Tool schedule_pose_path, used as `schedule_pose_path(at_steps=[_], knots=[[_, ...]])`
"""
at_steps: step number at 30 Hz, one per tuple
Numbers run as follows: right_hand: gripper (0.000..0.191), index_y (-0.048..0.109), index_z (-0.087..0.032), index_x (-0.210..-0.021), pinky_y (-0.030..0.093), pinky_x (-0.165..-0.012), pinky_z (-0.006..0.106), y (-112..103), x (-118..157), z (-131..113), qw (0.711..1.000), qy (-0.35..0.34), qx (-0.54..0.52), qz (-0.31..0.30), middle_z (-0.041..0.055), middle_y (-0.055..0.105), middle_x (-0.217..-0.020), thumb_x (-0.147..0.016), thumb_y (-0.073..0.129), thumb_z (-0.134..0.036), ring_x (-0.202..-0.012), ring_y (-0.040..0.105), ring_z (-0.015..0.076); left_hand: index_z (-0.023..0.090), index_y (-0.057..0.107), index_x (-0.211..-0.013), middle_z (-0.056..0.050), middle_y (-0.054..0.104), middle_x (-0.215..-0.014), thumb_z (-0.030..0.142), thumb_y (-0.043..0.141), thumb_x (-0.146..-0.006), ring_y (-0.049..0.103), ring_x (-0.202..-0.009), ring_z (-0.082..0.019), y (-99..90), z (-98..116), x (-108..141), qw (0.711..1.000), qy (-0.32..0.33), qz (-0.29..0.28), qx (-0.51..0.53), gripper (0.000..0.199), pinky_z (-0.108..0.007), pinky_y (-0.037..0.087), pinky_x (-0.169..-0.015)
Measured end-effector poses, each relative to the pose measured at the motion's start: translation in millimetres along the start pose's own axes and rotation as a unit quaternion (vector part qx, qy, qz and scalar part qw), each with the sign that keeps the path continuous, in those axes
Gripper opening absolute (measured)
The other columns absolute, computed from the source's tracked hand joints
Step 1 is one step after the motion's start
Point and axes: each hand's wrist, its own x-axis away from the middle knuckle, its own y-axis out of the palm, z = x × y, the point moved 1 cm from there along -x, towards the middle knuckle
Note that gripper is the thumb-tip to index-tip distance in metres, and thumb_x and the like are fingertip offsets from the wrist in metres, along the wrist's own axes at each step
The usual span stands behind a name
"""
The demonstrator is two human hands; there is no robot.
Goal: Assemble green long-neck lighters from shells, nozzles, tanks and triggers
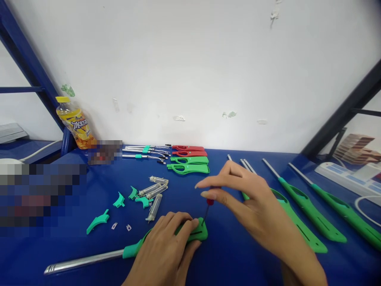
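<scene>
A green lighter (pixel 200 234) with a long metal tube lies flat on the blue table, its tube pointing left. My left hand (pixel 168 242) wraps over its handle and presses it down, hiding the middle part. Above the handle's right end, my right hand (pixel 238 198) pinches a small screwdriver (pixel 210 201) with a red grip between thumb and index finger. The screwdriver's thin shaft slants down, its tip at the hole near the end of the handle.
Teal triggers (pixel 99 221), clear fuel tanks (pixel 154 207) and small white clips (pixel 129 227) lie at left. Behind are metal rods (pixel 133 156), green shells (pixel 190 169) and red shells (pixel 189 153). Several green lighters (pixel 315 220) lie at right, near a power strip (pixel 342 178). A bottle (pixel 76 125) stands back left.
</scene>
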Motion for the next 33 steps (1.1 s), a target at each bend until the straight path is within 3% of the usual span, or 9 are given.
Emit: schedule_pose_path(at_steps=[4,9,13,15,18,20,25,30,33], knots=[[0.04,0.069,-0.044,-0.141,0.056,-0.09,0.023,0.0,1.9,-0.3,0.998,-0.012,-0.051,-0.047,-0.0038,0.071,-0.126,-0.114,0.05,-0.02,-0.104,0.07,0.0118,0.03,0.06,-0.133,-0.002,0.072,-0.123,0.019,0.059,-0.105,0.072,-0.104,-0.025,-0.4,0.9,0.4,1.0,0.005,0.006,0.001,0.029,-0.045,0.066,-0.087],[0.023,0.08,-0.043,-0.119,0.053,-0.076,0.02,2.9,-0.1,-2.2,1.0,-0.021,-0.007,0.004,-0.0047,0.065,-0.092,-0.105,0.072,-0.026,-0.084,0.065,0.0111,0.03,0.06,-0.133,-0.001,0.072,-0.124,0.018,0.061,-0.104,0.072,-0.106,-0.026,-0.9,1.8,0.9,1.0,-0.002,-0.005,-0.002,0.032,-0.045,0.065,-0.09],[0.038,0.07,-0.047,-0.139,0.054,-0.093,0.021,2.4,-0.8,-2.6,0.998,-0.012,-0.042,-0.043,-0.004,0.07,-0.125,-0.115,0.052,-0.024,-0.11,0.068,0.0114,0.03,0.061,-0.134,-0.001,0.071,-0.126,0.021,0.067,-0.101,0.072,-0.107,-0.026,-1.1,1.1,0.1,1.0,-0.009,-0.008,-0.006,0.034,-0.046,0.065,-0.09],[0.041,0.069,-0.047,-0.14,0.054,-0.09,0.02,1.4,-0.5,-1.6,0.997,-0.018,-0.054,-0.052,-0.0056,0.073,-0.118,-0.115,0.051,-0.021,-0.104,0.069,0.0101,0.03,0.061,-0.133,-0.001,0.071,-0.125,0.021,0.067,-0.102,0.072,-0.105,-0.026,-1.4,1.3,-0.6,1.0,-0.011,-0.011,-0.002,0.033,-0.045,0.065,-0.089],[0.025,0.079,-0.045,-0.122,0.051,-0.075,0.017,0.2,-0.2,0.4,1.0,-0.015,-0.013,-0.015,-0.0069,0.066,-0.087,-0.107,0.071,-0.027,-0.081,0.063,0.0097,0.03,0.061,-0.132,-0.001,0.072,-0.123,0.018,0.064,-0.103,0.072,-0.104,-0.025,-1.9,2.3,-1.7,1.0,-0.014,-0.013,-0.002,0.032,-0.045,0.065,-0.089],[0.021,0.079,-0.044,-0.121,0.052,-0.077,0.018,-0.2,0.2,0.5,1.0,-0.008,0.006,-0.01,-0.0056,0.066,-0.092,-0.107,0.071,-0.031,-0.084,0.063,0.0106,0.029,0.061,-0.132,-0.002,0.072,-0.123,0.018,0.064,-0.102,0.073,-0.106,-0.026,-1.8,2.7,-2.0,1.0,-0.011,-0.007,-0.007,0.032,-0.046,0.065,-0.09],[0.038,0.063,-0.046,-0.146,0.053,-0.094,0.023,-0.5,1.5,-0.9,0.998,0.007,-0.024,-0.06,-0.0048,0.073,-0.117,-0.117,0.045,-0.028,-0.103,0.069,0.0119,0.029,0.061,-0.131,-0.002,0.073,-0.121,0.016,0.07,-0.097,0.073,-0.104,-0.027,1.5,-0.8,-0.8,1.0,0.004,-0.007,-0.017,0.037,-0.047,0.066,-0.089],[0.009,0.077,-0.039,-0.108,0.055,-0.076,0.024,1.6,1.6,2.0,0.998,0.047,0.003,-0.033,-0.0042,0.069,-0.097,-0.107,0.068,-0.036,-0.085,0.066,0.0142,0.029,0.062,-0.129,-0.001,0.074,-0.119,0.016,0.073,-0.094,0.074,-0.1,-0.026,3.5,-5.5,0.1,1.0,0.012,-0.009,-0.022,0.038,-0.043,0.066,-0.085],[0.021,0.075,-0.044,-0.121,0.056,-0.084,0.023,0.3,3.1,-0.1,0.998,0.026,-0.006,-0.05,-0.0039,0.071,-0.111,-0.113,0.057,-0.039,-0.094,0.069,0.013,0.029,0.062,-0.127,-0.001,0.074,-0.118,0.015,0.074,-0.094,0.074,-0.1,-0.025,3.2,-5.4,-0.2,1.0,0.008,-0.013,-0.021,0.037,-0.043,0.066,-0.084]])
